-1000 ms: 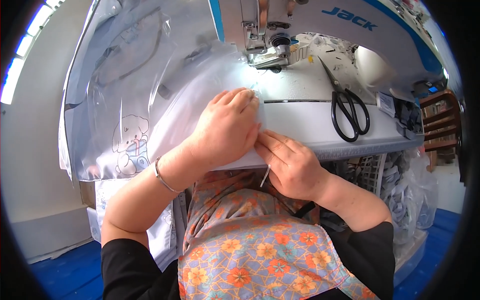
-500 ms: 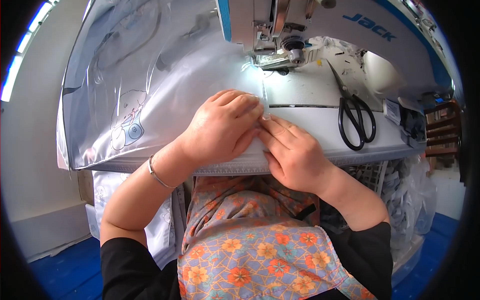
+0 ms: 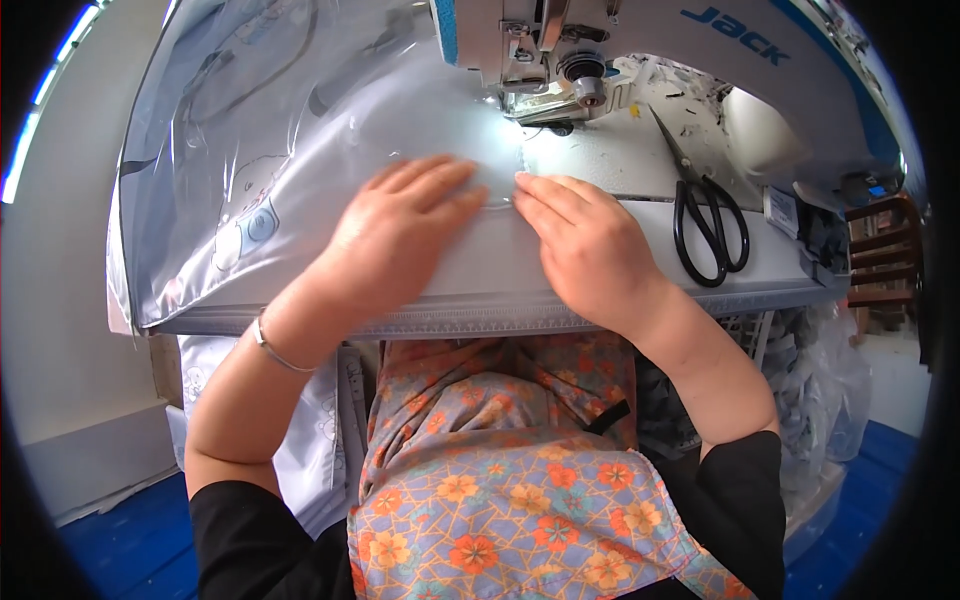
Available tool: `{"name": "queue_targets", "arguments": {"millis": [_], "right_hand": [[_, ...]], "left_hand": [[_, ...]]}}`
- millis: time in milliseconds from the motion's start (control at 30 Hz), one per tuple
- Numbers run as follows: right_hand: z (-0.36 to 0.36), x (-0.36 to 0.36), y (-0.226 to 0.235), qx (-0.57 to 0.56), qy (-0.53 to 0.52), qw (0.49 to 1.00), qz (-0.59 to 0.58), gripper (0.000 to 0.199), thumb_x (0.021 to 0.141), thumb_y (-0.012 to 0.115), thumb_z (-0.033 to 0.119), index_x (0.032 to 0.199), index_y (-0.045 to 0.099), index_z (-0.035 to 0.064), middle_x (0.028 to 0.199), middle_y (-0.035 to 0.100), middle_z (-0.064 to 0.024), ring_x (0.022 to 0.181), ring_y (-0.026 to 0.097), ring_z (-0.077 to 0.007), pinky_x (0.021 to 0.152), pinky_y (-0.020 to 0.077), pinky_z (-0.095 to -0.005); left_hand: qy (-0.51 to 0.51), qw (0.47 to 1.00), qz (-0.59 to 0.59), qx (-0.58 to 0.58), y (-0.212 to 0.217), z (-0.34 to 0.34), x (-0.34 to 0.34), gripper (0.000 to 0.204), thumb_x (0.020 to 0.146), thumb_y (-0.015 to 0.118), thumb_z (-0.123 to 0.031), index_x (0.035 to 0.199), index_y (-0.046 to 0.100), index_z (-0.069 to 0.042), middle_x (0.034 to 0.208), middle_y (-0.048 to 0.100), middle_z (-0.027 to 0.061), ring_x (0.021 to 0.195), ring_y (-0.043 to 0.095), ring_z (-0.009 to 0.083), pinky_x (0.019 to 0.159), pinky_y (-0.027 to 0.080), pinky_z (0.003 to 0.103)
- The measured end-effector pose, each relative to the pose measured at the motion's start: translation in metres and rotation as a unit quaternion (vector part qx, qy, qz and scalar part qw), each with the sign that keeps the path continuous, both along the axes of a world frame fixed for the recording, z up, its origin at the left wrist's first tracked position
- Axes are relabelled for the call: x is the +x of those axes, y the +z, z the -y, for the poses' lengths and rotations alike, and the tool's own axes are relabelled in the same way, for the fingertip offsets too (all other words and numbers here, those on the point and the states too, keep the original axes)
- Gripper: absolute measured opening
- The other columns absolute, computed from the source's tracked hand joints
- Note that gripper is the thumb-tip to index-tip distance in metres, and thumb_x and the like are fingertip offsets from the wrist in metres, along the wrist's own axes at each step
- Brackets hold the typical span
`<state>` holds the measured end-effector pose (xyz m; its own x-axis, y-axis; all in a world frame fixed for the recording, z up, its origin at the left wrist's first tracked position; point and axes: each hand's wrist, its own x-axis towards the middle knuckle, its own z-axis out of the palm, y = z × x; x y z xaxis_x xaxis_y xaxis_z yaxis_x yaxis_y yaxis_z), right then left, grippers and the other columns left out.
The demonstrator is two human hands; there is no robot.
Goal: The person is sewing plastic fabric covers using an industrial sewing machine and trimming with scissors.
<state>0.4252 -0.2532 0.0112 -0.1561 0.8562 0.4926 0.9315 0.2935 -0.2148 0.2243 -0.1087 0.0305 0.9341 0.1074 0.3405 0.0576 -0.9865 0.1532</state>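
Note:
White fabric with clear plastic sheeting over it spreads across the left of the sewing table, a pale cartoon print showing through. Its right edge runs up to the lit presser foot area of the sewing machine. On the sheeting, my left hand lies with fingers stretched out, blurred by motion, holding nothing I can see. My right hand rests at the sheeting's right edge, just in front of the machine, its fingers straight and flat with the tips on that edge; its thumb is mostly hidden.
Black-handled scissors lie on the table to the right, blades pointing away. A measuring tape strip follows the table's front edge. Thread scraps lie behind the scissors. Below right hang clear plastic bags; a wooden chair stands beyond.
My hands, close together at the edge before, have come apart. The left has moved left over the sheeting; the right has moved slightly farther away, its fingers now straight. The sheeting has shifted a little leftward.

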Motion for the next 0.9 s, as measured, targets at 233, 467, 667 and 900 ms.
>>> {"name": "queue_targets", "arguments": {"millis": [233, 467, 667, 900], "right_hand": [[-0.028, 0.003, -0.002, 0.001, -0.014, 1.000, 0.019, 0.034, 0.083, 0.062, 0.001, 0.116, 0.065, -0.0056, 0.123, 0.065, -0.0175, 0.115, 0.061, -0.0320, 0.102, 0.0491, -0.0399], [-0.035, 0.001, -0.004, 0.012, -0.037, 0.999, 0.030, 0.033, 0.086, 0.060, 0.003, 0.118, 0.064, -0.0055, 0.128, 0.062, -0.0194, 0.121, 0.059, -0.0343, 0.105, 0.0467, -0.0415], [-0.029, 0.004, -0.004, 0.007, -0.021, 0.999, -0.029, 0.032, 0.084, 0.062, 0.000, 0.115, 0.065, -0.0037, 0.124, 0.064, -0.0202, 0.118, 0.061, -0.0355, 0.103, 0.0487, -0.0428], [-0.001, -0.011, 0.001, -0.010, -0.013, 0.994, -0.111, 0.042, 0.079, 0.069, 0.000, 0.121, 0.064, 0.0018, 0.131, 0.061, -0.0176, 0.119, 0.060, -0.0348, 0.104, 0.0485, -0.0445]], "left_hand": [[0.253, 0.957, -0.085, 0.109, 0.004, -0.053, -0.084, 0.052, 0.076, 0.058, 0.004, 0.127, 0.065, -0.004, 0.137, 0.058, 0.0150, 0.128, 0.054, 0.0348, 0.110, 0.040, 0.046], [0.332, 0.937, -0.088, 0.063, -0.002, -0.097, -0.160, 0.060, 0.077, 0.052, 0.013, 0.134, 0.061, -0.005, 0.139, 0.058, 0.0150, 0.126, 0.057, 0.0338, 0.106, 0.047, 0.040], [0.267, 0.945, -0.135, 0.135, 0.008, -0.102, -0.166, 0.052, 0.078, 0.055, 0.010, 0.128, 0.061, -0.001, 0.127, 0.064, 0.0184, 0.110, 0.065, 0.0363, 0.095, 0.053, 0.041], [0.188, 0.838, -0.456, 0.235, 0.058, 0.011, -0.150, 0.022, 0.079, 0.062, -0.007, 0.102, 0.058, -0.010, 0.090, 0.061, 0.0035, 0.078, 0.066, 0.0195, 0.063, 0.052, 0.033]]}}
